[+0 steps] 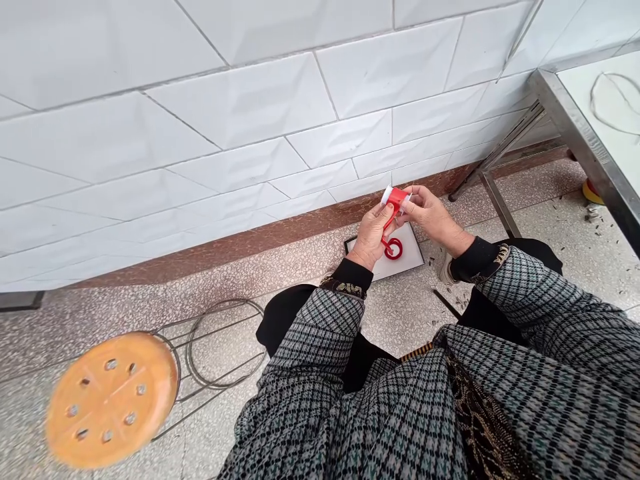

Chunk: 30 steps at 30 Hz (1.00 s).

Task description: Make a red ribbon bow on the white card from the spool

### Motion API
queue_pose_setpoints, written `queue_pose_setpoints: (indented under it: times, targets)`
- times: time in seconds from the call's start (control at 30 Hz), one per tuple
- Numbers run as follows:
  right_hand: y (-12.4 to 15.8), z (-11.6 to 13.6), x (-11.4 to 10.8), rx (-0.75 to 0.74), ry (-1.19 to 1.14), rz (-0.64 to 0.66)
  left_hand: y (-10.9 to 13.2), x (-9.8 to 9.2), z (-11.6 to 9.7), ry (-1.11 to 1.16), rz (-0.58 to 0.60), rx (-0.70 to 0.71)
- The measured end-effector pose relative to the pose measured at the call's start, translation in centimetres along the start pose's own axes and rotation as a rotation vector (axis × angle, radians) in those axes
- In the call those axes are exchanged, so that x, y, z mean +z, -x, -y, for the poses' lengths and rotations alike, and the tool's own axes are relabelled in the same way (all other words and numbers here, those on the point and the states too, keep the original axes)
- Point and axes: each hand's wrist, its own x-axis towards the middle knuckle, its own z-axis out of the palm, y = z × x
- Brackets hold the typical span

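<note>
Above the floor, close to the wall, both my hands come together on a spool of red thread or ribbon (399, 196) with white ends. My left hand (370, 235) is closed around its left and lower side. At the other end, the fingers of my right hand (431, 212) pinch near the white rim. Below the spool, a red ring-shaped piece (394, 249) shows in front of a white flat board or box (406, 257) with dark edges. A short red length runs from my left fingers toward the ring; whether these are scissors handles I cannot tell.
A stool with an orange round seat (107, 400) and wire frame (220, 347) lies on its side at left. A metal-framed table (583, 133) stands at right, with a thin cord (613, 100) on top. White wall tiles (270, 100) rise ahead. Small dark scraps litter the floor at right.
</note>
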Motion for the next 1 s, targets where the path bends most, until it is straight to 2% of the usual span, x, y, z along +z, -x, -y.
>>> queue_pose_setpoints:
  times: [0.1,0.2,0.37,0.5,0.67,1.0]
  targets:
    - [-0.3,0.5,0.0,0.054,-0.073,-0.059,0.1,0.1,-0.1,-0.043,-0.063,-0.038]
    - [-0.8,1.1,-0.1,0.086,-0.092,-0.108,0.2,0.1,-0.2,-0.109,-0.108,-0.009]
    - [-1.2,1.4,-0.4,0.147,-0.145,-0.132,0.1,-0.1,-0.3,-0.239,-0.040,0.077]
    - [-1.0,1.7,-0.4,0.266,-0.258,-0.078,0.1,-0.1,-0.4,-0.329,-0.051,0.141]
    - [-0.8,2.1,-0.2,0.337,-0.301,-0.097,0.3,0.0,-0.5,-0.349,-0.051,0.215]
    - [-1.0,1.9,-0.2,0.308,-0.268,-0.112,0.4,0.2,-0.5,-0.269,-0.054,0.108]
